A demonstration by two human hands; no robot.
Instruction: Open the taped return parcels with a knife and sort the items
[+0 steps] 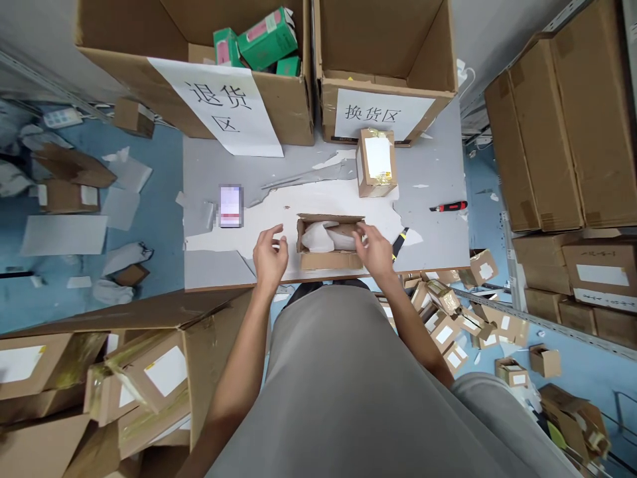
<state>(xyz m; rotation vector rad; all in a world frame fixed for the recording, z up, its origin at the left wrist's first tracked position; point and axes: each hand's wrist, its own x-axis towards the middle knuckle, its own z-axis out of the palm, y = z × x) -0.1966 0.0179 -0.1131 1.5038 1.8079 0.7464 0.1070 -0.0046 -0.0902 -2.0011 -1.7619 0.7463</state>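
A small cardboard box (332, 261) lies open at the table's front edge, its front flap folded out towards me. Inside rests something wrapped in white paper (319, 237); the contents are hidden. To the left of the box, my left hand (270, 257) hovers with bent fingers apart and nothing in them. My right hand (375, 251) is at the box's right end, its loosely curled, parted fingertips reaching over the edge by the paper. Beside that hand lies a yellow-and-black utility knife (399, 243).
Behind stand two large cartons (293, 109) (428, 116) with paper signs; the left one holds green boxes (269, 40). A taped parcel (378, 162), a phone (230, 206) and a red-and-black cutter (449, 206) are on the table (428, 245). Parcels (442, 332) cover the floor at right.
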